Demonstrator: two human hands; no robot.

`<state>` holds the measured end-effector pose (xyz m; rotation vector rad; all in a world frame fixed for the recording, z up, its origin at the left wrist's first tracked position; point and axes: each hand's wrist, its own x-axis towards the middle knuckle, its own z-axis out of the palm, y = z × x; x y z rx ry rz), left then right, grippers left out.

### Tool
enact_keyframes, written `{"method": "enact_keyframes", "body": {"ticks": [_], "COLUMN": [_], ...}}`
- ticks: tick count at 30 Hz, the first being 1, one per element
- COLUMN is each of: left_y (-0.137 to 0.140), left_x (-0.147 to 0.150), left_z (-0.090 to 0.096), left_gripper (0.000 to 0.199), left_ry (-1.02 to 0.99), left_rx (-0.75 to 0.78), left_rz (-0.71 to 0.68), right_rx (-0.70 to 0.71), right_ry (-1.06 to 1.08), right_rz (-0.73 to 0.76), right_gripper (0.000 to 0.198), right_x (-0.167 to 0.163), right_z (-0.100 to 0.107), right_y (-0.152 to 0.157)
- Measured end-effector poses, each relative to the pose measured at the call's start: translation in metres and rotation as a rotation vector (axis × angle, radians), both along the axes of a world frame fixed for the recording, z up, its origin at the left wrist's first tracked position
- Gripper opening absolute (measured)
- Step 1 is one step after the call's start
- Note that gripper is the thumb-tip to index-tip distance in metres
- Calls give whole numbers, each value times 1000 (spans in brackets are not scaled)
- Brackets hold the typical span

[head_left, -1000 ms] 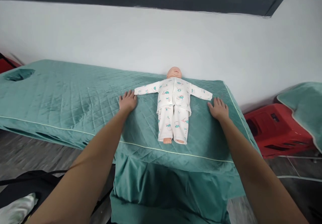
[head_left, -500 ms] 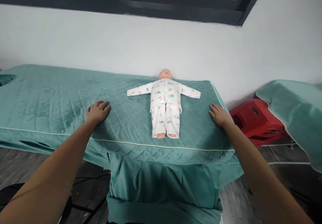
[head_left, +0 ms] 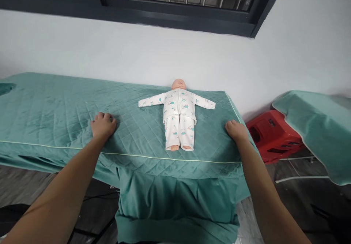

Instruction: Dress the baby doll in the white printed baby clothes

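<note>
A baby doll [head_left: 179, 107] lies face up on the green quilted cover [head_left: 131, 127], its arms spread and its head close to the wall. It wears a white printed jacket and trousers, with bare feet showing at the cuffs. To the doll's left, my left hand [head_left: 103, 125] rests on the cover with its fingers curled in. My right hand [head_left: 236, 130], also curled into a loose fist, sits on the cover to the doll's right, near the table's right edge. Neither hand touches the doll, and nothing shows in either.
Behind the table rises a white wall [head_left: 123, 50] with a dark window frame [head_left: 175, 19] above. Red plastic stools [head_left: 276, 134] stand to the right, beside another green-covered surface [head_left: 309, 127]. Green cloth [head_left: 178, 200] hangs at the front edge; cables lie on the floor below left.
Both hands have gone from lying flat with fingers spread to curled fists, in nearly the same places. The view has tilted up slightly, and the doll has not moved on the cover.
</note>
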<state>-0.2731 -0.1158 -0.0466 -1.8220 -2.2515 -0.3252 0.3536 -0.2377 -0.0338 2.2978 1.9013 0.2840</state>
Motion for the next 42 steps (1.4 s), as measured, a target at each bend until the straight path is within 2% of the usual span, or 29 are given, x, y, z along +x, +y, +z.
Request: {"method": "enact_keyframes", "body": {"ticks": [6,10,13,17,24,28,32,42], "left_y": [0,-5,-8,-6,1,4,7,12], "left_x": [0,4,5,2,-2,-4,-6,-10], "left_z": [5,6,5,1,-2,-2,-2,-5], "left_gripper": [40,45,45,46,58,65,70,65], "left_ry": [-63,-156,-161,-164,-172,-143,-157,-176], "left_rx": [-77,-19,30,42,-88,-153,-181,-199], "left_rz": [58,110,100,43,57,55,63,73], "right_rx": [-24,3,28,73,136,163,109,74], "right_ry": [72,119,152,182,205,167,149,145], "right_rz": [-141,-231,-262,-254,-166,-134,-126,-182], "right_gripper": [55,57,57,53,31,38,49,55], "right_x": [3,7,10,13,20,26,29,30], "right_z": [1,0,-2,-5,-12,-21,-26,-28], "right_y": [-2,-2,-3,-5,1,6,7,10]}}
